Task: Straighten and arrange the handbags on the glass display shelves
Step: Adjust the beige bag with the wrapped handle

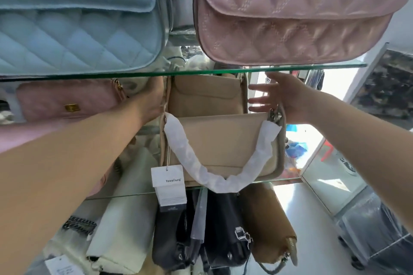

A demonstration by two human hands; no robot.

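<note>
A beige handbag point(223, 143) stands on the middle glass shelf point(279, 179), its handle wrapped in white paper and a white tag point(167, 178) hanging at its left. A second beige bag point(205, 94) stands right behind it. My left hand point(154, 100) is pressed against the bags' left side, fingers hidden behind them. At the front bag's upper right corner, by the metal strap clasp, my right hand point(283, 96) is spread with fingers apart. On the shelf above sit a light blue quilted bag point(73, 24) and a pink quilted bag point(290, 18).
A pink bag with a gold clasp point(67, 100) sits left on the middle shelf. Below are cream point(120, 219), black point(223, 230) and tan point(268, 223) bags. The upper glass shelf edge point(201, 71) runs just above my hands. White floor and a glass case lie to the right.
</note>
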